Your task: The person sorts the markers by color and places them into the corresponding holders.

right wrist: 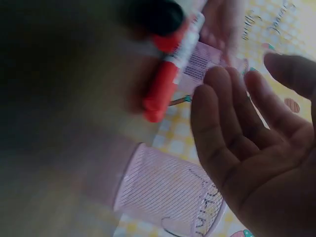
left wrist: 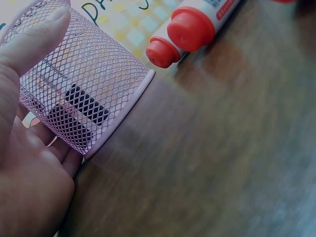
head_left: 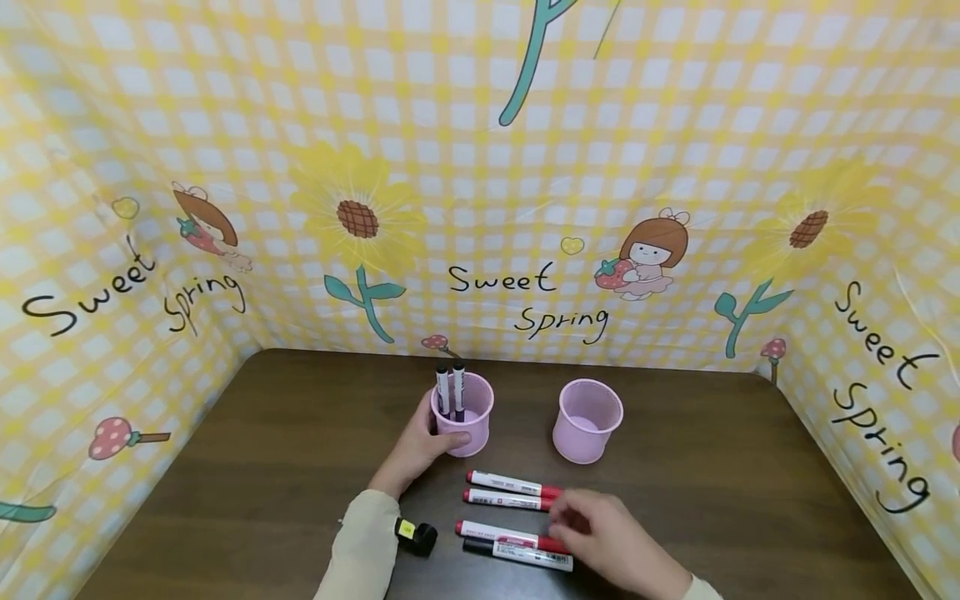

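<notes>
My left hand (head_left: pixel 414 450) grips a pink mesh pen cup (head_left: pixel 477 429) by its left side, thumb across the front. Two white-and-black markers (head_left: pixel 459 392) stand inside it; their dark lower ends show through the mesh in the left wrist view. Three red-capped markers (head_left: pixel 510 500) and one black-capped marker (head_left: pixel 528 556) lie side by side on the table. Over their right ends hovers my right hand (head_left: pixel 603 537), its fingers loosely bent. In the right wrist view nothing lies between those fingers, and a red marker (right wrist: pixel 165 81) is just beyond them.
A second pink mesh cup (head_left: pixel 587 446) stands to the right of the held one. Near my left sleeve lies a small black object with a yellow label (head_left: pixel 415 536). Behind the dark wooden table (head_left: pixel 300 433) hangs a yellow checked cloth (head_left: pixel 480 208), which also flanks both sides.
</notes>
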Available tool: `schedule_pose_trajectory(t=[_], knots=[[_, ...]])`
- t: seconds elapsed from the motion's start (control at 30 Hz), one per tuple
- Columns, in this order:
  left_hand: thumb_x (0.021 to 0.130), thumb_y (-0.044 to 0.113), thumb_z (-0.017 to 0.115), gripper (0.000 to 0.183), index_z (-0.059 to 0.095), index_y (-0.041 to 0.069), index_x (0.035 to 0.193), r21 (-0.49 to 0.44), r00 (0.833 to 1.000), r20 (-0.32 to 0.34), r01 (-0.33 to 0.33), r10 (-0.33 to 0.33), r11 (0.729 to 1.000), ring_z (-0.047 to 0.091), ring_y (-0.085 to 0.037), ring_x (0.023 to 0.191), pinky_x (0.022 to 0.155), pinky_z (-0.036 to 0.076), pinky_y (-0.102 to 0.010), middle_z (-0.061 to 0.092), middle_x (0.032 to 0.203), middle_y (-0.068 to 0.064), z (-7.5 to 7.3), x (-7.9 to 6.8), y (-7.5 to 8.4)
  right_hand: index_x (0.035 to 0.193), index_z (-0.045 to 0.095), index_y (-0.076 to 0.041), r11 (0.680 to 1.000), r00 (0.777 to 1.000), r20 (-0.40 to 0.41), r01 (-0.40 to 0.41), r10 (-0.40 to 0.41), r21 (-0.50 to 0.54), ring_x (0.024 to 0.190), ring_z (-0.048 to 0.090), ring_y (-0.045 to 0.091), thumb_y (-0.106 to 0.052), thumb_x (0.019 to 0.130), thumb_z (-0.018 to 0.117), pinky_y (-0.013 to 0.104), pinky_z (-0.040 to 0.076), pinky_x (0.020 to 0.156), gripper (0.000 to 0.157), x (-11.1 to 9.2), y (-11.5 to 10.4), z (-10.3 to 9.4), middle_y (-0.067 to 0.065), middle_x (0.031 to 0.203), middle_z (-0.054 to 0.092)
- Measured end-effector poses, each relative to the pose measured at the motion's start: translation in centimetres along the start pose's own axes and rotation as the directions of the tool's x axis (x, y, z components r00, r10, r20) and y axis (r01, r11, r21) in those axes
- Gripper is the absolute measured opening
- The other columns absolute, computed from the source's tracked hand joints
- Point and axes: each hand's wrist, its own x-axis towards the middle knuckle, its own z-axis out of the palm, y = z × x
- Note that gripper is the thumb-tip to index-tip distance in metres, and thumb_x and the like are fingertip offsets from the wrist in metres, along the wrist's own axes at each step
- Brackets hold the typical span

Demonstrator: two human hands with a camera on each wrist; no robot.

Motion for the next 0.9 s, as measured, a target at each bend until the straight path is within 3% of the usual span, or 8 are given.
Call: schedule_pose_trajectory(t=[0.2, 0.43, 0.57, 0.67, 0.77, 0.9], knots=[[0.08, 0.004, 0.083, 0.091, 0.03, 0.005, 0.154, -0.005, 1.0, 0.006, -0.012, 0.012, 1.0, 0.045, -0.032, 0.128, 0.105, 0.038, -0.034, 0.047, 0.144, -0.02, -0.1, 0.0, 0.1, 0.091, 0.064, -0.021, 0.987, 0.979, 0.198, -0.018, 0.05, -0.162, 0.071, 0.047, -0.002, -0.016, 0.088, 0.077, 0.023, 0.044, 0.063, 0.014, -2.2, 0.9, 0.5, -0.019, 0.082, 0.048], [0.081, 0.002, 0.082, 0.088, 0.031, 0.006, 0.154, -0.002, 1.0, -0.001, 0.002, -0.002, 1.0, 0.046, -0.029, 0.128, 0.104, 0.038, -0.03, 0.048, 0.144, -0.017, -0.1, -0.1, -0.1, 0.085, 0.063, -0.019, 0.927, 0.976, 0.218, 0.088, -0.007, -0.364, 0.07, 0.048, 0.004, -0.014, 0.079, 0.082, 0.025, 0.045, 0.061, 0.021, -2.7, 0.6, 1.0, -0.015, 0.078, 0.045], [0.081, 0.002, 0.082, 0.089, 0.032, 0.006, 0.153, -0.01, 1.0, -0.005, 0.002, -0.002, 1.0, 0.046, -0.029, 0.128, 0.104, 0.039, -0.029, 0.048, 0.144, -0.016, -0.1, -0.2, -0.3, 0.086, 0.062, -0.017, 0.87, 0.967, 0.256, 0.12, 0.007, -0.478, 0.073, 0.052, 0.01, -0.017, 0.076, 0.085, 0.027, 0.046, 0.061, 0.025, -2.7, 0.3, 1.6, -0.009, 0.079, 0.048], [0.08, 0.002, 0.083, 0.089, 0.032, 0.006, 0.153, -0.012, 1.0, -0.012, -0.003, 0.003, 1.0, 0.046, -0.028, 0.128, 0.104, 0.039, -0.029, 0.048, 0.144, -0.016, 0.0, -0.2, -0.2, 0.087, 0.061, -0.016, 0.848, 0.958, 0.284, 0.111, 0.048, -0.519, 0.073, 0.053, 0.012, -0.018, 0.076, 0.085, 0.029, 0.046, 0.06, 0.027, -2.7, 0.1, 1.9, -0.006, 0.079, 0.049], [0.08, 0.002, 0.082, 0.089, 0.032, 0.006, 0.153, -0.014, 1.0, -0.009, -0.009, 0.009, 1.0, 0.046, -0.029, 0.128, 0.104, 0.038, -0.029, 0.048, 0.144, -0.016, 0.0, -0.2, -0.1, 0.087, 0.061, -0.016, 0.86, 0.946, 0.313, 0.087, 0.087, -0.502, 0.073, 0.054, 0.011, -0.017, 0.078, 0.084, 0.03, 0.048, 0.061, 0.025, -2.7, 0.0, 1.6, -0.007, 0.08, 0.05], [0.081, 0.001, 0.081, 0.087, 0.032, 0.005, 0.153, -0.017, 1.0, 0.0, -0.009, 0.009, 1.0, 0.047, -0.031, 0.128, 0.103, 0.039, -0.029, 0.048, 0.143, -0.018, 0.0, -0.2, 0.0, 0.088, 0.061, -0.017, 0.916, 0.933, 0.35, 0.063, 0.087, -0.396, 0.072, 0.048, 0.004, -0.016, 0.083, 0.08, 0.027, 0.046, 0.062, 0.02, -2.7, -0.3, 0.3, -0.013, 0.081, 0.048]])
